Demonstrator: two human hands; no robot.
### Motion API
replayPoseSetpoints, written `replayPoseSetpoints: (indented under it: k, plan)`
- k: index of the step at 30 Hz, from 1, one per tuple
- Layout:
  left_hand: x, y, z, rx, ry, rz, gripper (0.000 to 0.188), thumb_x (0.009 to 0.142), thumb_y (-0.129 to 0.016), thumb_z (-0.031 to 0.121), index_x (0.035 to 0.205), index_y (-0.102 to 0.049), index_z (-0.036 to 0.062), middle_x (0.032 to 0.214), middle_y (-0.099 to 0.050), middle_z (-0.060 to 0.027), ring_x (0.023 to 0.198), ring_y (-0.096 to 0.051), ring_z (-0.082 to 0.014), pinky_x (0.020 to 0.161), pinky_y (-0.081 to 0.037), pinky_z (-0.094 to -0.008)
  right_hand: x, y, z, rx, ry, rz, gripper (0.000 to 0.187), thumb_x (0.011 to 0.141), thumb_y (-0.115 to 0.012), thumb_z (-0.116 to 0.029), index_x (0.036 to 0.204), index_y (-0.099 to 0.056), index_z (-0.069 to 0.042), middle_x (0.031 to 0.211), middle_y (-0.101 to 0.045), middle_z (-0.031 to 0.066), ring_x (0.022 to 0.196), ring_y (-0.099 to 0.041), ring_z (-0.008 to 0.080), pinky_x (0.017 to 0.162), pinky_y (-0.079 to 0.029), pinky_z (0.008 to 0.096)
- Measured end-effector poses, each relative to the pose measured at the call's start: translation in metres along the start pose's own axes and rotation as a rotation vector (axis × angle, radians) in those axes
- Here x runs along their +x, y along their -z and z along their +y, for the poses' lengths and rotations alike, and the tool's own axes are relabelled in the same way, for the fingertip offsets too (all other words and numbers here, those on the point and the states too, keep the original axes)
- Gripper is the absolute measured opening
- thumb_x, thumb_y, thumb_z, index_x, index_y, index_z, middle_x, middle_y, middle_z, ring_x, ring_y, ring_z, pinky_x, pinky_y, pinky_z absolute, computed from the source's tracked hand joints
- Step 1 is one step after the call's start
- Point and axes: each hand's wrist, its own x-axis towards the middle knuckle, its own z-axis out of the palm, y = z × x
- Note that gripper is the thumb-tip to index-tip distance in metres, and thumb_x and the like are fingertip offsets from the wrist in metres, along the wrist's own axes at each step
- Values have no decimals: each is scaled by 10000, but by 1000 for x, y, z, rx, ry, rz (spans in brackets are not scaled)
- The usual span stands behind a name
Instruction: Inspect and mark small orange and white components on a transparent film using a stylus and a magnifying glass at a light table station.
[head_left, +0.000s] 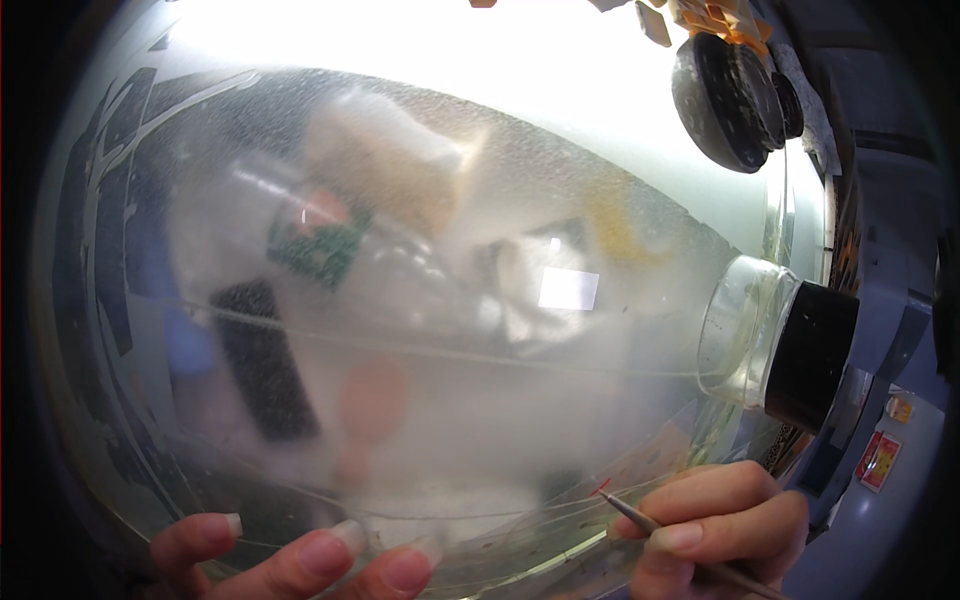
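A large, hazy, see-through surface [480, 400], like glass or clear plastic, fills most of the view. At the lower right, my right hand [725, 525] pinches slim, pointed metal tweezers [635, 515]. A tiny red piece [600, 488] shows at their tip, near the lower edge of the clear surface; whether it is gripped or only touched, I cannot tell. Along the lower left edge, my left hand [315, 560] has its fingers apart and holds nothing visible. Its thumb and palm are out of view.
On the right stands a clear glass jar [735, 330] with a wide black end [815, 355]. A dark round object [735, 105] sits at the upper right, beside orange bits [725, 20]. Blurred shapes show through the haze, including a dark rectangle [265, 360] and a green patch [320, 250].
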Motion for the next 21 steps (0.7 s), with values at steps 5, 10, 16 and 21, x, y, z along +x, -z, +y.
replayPoseSetpoints:
  k: [5, 10, 16, 21]
  plan:
    - [0, 0, 0, -2, -1, 0, 473, 853, -280, 515, 1028, -575, 189, 1109, -560, -64, 1156, -398, -220, 1034, -178, -402, 1, 3, 4, -2, 59, -32, 176, 767, -591, -14, 906, -486, -41, 802, -565, 122, 611, -495, 93, 556, -408, 181]
    - [0, -1, 0, -5, -6, 19, 479, 855, -275, 514, 1026, -576, 184, 1106, -561, -69, 1152, -404, -228, 1031, -183, -407, 2, 7, 2, -53, 4, -133, 178, 766, -592, -11, 908, -487, -38, 806, -565, 127, 617, -496, 95, 562, -409, 181]
    - [-1, -1, 1, 3, -5, 14, 479, 860, -265, 505, 1022, -579, 181, 1093, -568, -71, 1154, -404, -231, 1030, -186, -408, 1, 3, 8, 48, 96, -32, 201, 766, -587, -5, 933, -480, -35, 810, -563, 128, 615, -494, 93, 556, -410, 180]
    - [-1, -1, 1, -1, 2, 16, 481, 861, -263, 504, 1027, -576, 179, 1108, -560, -69, 1152, -406, -235, 1027, -186, -412, 1, 4, 10, 61, 97, -60, 206, 764, -582, 7, 937, -478, -28, 816, -562, 128, 618, -496, 95, 551, -409, 180]
